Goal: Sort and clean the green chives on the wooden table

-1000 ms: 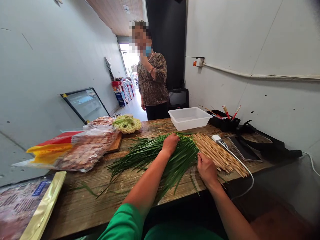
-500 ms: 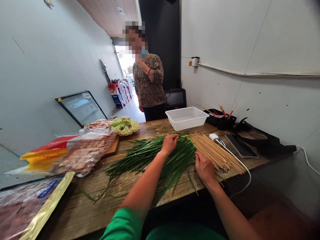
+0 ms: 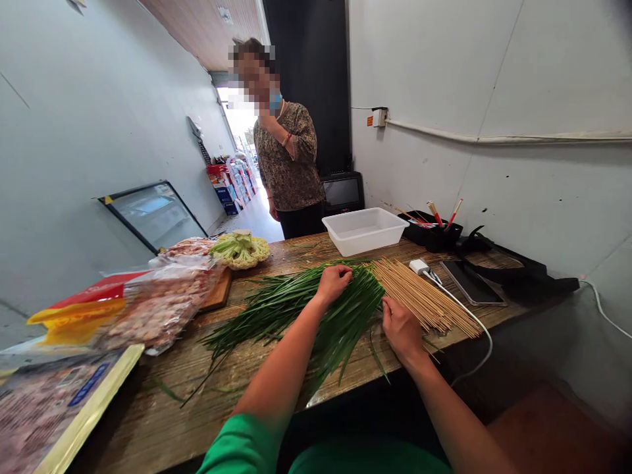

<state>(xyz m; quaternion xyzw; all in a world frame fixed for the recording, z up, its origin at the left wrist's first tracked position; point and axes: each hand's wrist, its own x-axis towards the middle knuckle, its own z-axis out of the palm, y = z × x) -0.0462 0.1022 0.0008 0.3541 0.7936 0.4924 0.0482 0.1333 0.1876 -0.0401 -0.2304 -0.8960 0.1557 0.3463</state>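
A spread of long green chives (image 3: 296,309) lies across the wooden table (image 3: 187,375). My left hand (image 3: 334,282) rests on top of the chives near their thick ends, fingers curled down into the leaves. My right hand (image 3: 401,327) sits at the right edge of the chives, fingers bent, touching the near ends of a pile of bamboo skewers (image 3: 424,299) that lies beside the greens. What the right fingers pinch is hidden.
A white plastic tub (image 3: 364,230) stands behind the chives. A cauliflower (image 3: 240,249), a cutting board and bags of frozen food (image 3: 153,303) lie left. A charger with cable (image 3: 419,266), a phone (image 3: 473,283) and a black utensil tray (image 3: 432,232) lie right. A person in a patterned top (image 3: 286,164) stands beyond the table.
Both hands stay on the chives and skewers with almost no movement. The view has swung slightly, shifting everything a little left and up.
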